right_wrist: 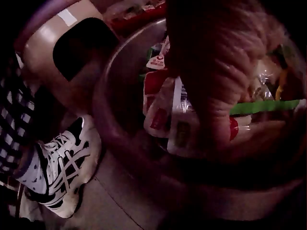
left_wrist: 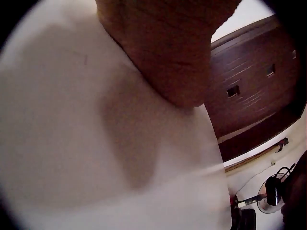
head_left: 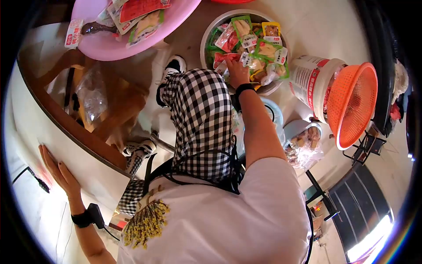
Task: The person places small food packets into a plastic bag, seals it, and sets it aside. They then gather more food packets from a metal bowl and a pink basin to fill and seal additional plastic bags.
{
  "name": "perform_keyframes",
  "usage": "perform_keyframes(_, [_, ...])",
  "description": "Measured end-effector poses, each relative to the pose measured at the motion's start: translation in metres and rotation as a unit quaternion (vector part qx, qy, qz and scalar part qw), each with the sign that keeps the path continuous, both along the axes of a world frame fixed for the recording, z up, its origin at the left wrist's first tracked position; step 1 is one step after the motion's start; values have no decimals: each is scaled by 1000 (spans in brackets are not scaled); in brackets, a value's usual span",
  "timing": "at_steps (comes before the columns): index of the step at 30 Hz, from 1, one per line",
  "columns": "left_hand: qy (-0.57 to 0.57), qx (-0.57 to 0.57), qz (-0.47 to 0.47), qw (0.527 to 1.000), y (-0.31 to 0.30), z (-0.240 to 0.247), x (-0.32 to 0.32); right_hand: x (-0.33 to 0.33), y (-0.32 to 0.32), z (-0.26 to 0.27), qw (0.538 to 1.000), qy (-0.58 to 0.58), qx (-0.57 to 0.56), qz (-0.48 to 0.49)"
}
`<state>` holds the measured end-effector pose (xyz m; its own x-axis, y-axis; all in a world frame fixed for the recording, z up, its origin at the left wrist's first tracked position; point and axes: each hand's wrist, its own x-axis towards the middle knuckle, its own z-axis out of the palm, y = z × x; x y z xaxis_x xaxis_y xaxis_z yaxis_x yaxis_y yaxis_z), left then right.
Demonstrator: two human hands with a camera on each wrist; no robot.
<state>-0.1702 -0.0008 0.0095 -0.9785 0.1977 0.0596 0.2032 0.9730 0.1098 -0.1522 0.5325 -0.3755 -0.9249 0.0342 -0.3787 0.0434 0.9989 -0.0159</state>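
Note:
My left hand (head_left: 62,175) rests with straight fingers on the white tabletop (head_left: 79,152); the left wrist view shows the heel of this hand (left_wrist: 168,62) over the white surface (left_wrist: 62,143). Down in a metal bowl (head_left: 205,44) of food packets is my right hand (head_left: 238,72), its fingers among red and green packets (head_left: 267,49). Seen from the right wrist, the hand (right_wrist: 216,72) touches a clear and white packet (right_wrist: 182,132) inside the bowl's rim (right_wrist: 108,91). Its fingertips are hidden, so whether they pinch a packet is unclear.
A pink basin (head_left: 110,53) with more packets stands at upper left. Right of the bowl are a white bucket (head_left: 307,81) and an orange colander (head_left: 358,97). Bagged food (head_left: 303,147) lies nearer. A wooden stool (head_left: 116,114) stands beside the table, and a shoe (right_wrist: 72,163) is near the bowl.

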Motion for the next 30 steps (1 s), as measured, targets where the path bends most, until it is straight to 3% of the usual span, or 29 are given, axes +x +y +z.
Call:
perform_keyframes(4, [8,23,1,1000,4,-3,1,-9,-1,1,990,-112,-47,-74])
perform_keyframes(8, [-7,39,11,999,6,2,1,11,-3,-11,996,-4,-40,-75])
perform_keyframes(12, [-3,40,7,999,3,-3,1,9,0,-31,993,-109,8,-51])
perform_keyframes(13, [1,41,7,999,2,-5,1,0,-2,-15,992,-120,-20,-40])
perform_keyframes(14, [4,43,6,999,2,-3,0,4,-4,10,997,-62,-38,-41])
perform_keyframes(16, [21,33,12,999,14,-1,-2,5,0,17,989,-35,-117,-78])
perform_keyframes(18, [39,-34,7,999,23,4,-3,6,8,17,988,-32,-130,-80])
perform_keyframes(22, [71,-46,7,996,22,2,-3,6,29,31,984,-21,-136,-111])
perform_keyframes(23, [77,-52,9,996,21,1,-4,3,36,41,993,8,-95,-74])
perform_keyframes(24, [81,-58,11,995,19,-2,-3,2,44,53,981,70,-148,-103])
perform_keyframes(26, [92,-71,16,993,19,-6,-3,-8,55,83,969,64,-138,-195])
perform_keyframes(30, [107,-74,42,991,20,-12,-5,-19,94,137,947,136,-193,-220])
